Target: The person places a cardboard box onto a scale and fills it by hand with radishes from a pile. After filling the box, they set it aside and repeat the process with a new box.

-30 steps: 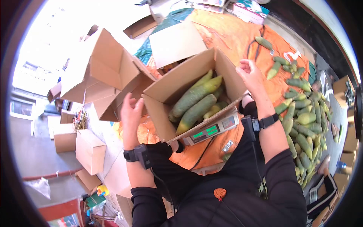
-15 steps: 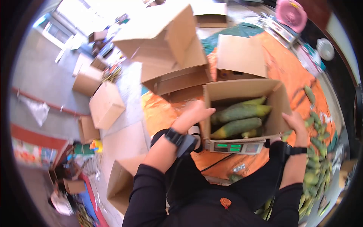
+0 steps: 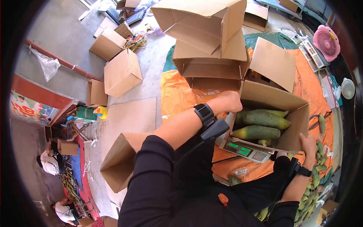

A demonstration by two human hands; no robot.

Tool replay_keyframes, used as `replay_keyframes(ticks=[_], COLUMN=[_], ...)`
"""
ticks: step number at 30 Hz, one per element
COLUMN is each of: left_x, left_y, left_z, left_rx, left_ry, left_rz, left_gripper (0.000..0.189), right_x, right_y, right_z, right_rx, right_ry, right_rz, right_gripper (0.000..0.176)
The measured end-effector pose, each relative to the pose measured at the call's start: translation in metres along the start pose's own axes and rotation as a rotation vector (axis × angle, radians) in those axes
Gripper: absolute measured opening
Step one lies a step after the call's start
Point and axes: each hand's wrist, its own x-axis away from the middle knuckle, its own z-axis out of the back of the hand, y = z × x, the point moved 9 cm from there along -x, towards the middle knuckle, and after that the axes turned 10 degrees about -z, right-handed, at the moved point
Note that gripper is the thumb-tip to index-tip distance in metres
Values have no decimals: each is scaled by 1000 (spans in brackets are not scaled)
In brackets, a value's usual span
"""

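Sitting between the two hands, the box (image 3: 275, 94) has the left hand (image 3: 229, 102) curled on its left rim and the right hand (image 3: 308, 146) against its right edge; whether that one grips, I can't tell. It's plain brown, open-topped, with fat green vegetables (image 3: 266, 120) inside, some yellowish-tipped. Beneath sits a scale (image 3: 259, 156), lit green, over an orange sheet (image 3: 174, 92).

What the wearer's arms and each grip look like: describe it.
Black sleeves end near the elbows. Left grip and right grip are ungloved. The left wrist wears a black band and a dark grey, wedge-shaped block; the right wrist, a black strap and a dark block.
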Motion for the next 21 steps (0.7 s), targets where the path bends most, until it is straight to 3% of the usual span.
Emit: replay_keyframes(ticks=[6, 10, 12, 18, 21], left_x=[-23, -22, -11, 18, 49], left_y=[-15, -33, -47, -106, -135], left_z=[9, 18, 32, 69, 100], left_rx=[-1, -88, -80, -95, -163], left_ry=[125, 171, 225, 268, 369], left_rz=[-132, -121, -63, 60, 99], left_gripper=[28, 27, 27, 23, 23], right_x=[-1, 5, 4, 5, 12], right_y=[3, -10, -20, -97, -143], right_z=[-8, -9, -15, -38, -48], right_rx=[-150, -133, -270, -321, -204], right_ry=[-24, -52, -99, -131, -107], right_rz=[77, 58, 65, 219, 222], right_gripper=[36, 34, 32, 31, 31])
